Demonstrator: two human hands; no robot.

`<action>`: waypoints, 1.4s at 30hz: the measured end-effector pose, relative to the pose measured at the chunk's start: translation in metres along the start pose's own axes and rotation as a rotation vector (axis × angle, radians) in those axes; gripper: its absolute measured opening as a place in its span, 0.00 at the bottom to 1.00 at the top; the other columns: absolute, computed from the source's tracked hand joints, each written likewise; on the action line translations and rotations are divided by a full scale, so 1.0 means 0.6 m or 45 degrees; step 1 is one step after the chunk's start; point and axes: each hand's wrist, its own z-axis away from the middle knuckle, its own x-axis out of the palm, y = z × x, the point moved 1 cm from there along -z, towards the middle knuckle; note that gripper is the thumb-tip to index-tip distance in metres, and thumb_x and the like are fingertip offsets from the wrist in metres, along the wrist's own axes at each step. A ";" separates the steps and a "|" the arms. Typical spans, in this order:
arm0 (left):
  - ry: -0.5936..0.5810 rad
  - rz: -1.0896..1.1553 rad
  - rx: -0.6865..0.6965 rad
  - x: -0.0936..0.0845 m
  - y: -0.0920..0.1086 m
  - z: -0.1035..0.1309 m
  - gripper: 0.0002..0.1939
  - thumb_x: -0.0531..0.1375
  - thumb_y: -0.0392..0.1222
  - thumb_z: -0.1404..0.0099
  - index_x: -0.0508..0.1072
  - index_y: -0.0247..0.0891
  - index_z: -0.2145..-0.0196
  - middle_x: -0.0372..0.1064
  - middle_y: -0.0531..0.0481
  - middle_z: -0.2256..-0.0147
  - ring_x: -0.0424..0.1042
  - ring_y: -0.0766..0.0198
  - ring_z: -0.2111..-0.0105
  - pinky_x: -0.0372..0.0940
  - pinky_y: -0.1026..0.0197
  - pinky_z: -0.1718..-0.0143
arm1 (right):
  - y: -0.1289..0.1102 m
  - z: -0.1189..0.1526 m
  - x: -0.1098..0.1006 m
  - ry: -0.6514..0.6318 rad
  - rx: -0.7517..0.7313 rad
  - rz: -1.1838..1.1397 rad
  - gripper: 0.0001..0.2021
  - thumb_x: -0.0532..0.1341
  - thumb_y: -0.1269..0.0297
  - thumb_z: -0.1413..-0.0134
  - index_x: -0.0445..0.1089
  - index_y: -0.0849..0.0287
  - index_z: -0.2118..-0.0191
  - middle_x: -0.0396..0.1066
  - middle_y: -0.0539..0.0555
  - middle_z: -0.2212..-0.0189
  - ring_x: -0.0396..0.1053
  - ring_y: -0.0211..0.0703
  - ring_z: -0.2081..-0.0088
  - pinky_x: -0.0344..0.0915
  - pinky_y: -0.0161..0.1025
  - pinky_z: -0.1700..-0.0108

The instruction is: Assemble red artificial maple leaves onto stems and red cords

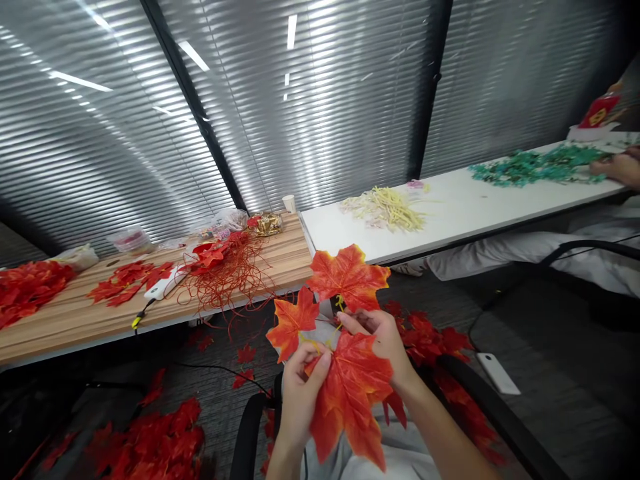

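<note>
Above my lap, several artificial maple leaves (353,380) in red and orange hang together on thin yellow stems. My left hand (306,373) is closed, thumb against fingertips, on a leaf stem between the left orange leaf (293,323) and the large lower one. Just to the right, my right hand (377,333) pinches the yellow stem (340,303) of the upper leaf (347,277). Part of the right fingers is hidden behind the leaves. Both hands are close together, with the large lower leaf spread over the gap between them.
Red cords (225,277), red leaves (35,287) and a white power strip (165,283) lie on the wooden table (280,257). The white table (325,230) bears pale yellow strips (390,210) and green foliage (540,167), near another person's hand (627,167). More red leaves (155,437) cover the floor.
</note>
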 end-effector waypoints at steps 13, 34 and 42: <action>0.072 -0.031 0.027 -0.009 0.009 0.001 0.12 0.62 0.48 0.48 0.71 0.35 0.72 0.68 0.51 0.71 0.66 0.66 0.67 0.60 0.68 0.63 | -0.005 0.003 -0.004 0.013 -0.007 0.015 0.14 0.65 0.56 0.59 0.67 0.63 0.81 0.66 0.51 0.83 0.64 0.36 0.79 0.62 0.32 0.75; 0.146 0.016 0.004 -0.031 -0.010 -0.006 0.15 0.65 0.49 0.51 0.71 0.32 0.75 0.62 0.53 0.77 0.61 0.72 0.75 0.57 0.71 0.72 | -0.014 -0.003 -0.028 0.314 -0.070 -0.031 0.15 0.64 0.54 0.57 0.68 0.64 0.78 0.64 0.51 0.84 0.61 0.35 0.82 0.61 0.31 0.78; 0.319 -0.021 -0.012 -0.064 0.007 0.001 0.20 0.64 0.54 0.53 0.72 0.34 0.70 0.62 0.54 0.78 0.59 0.71 0.76 0.55 0.72 0.73 | -0.020 -0.001 -0.035 0.267 -0.199 0.017 0.14 0.62 0.58 0.53 0.65 0.63 0.80 0.65 0.50 0.83 0.62 0.33 0.80 0.60 0.29 0.77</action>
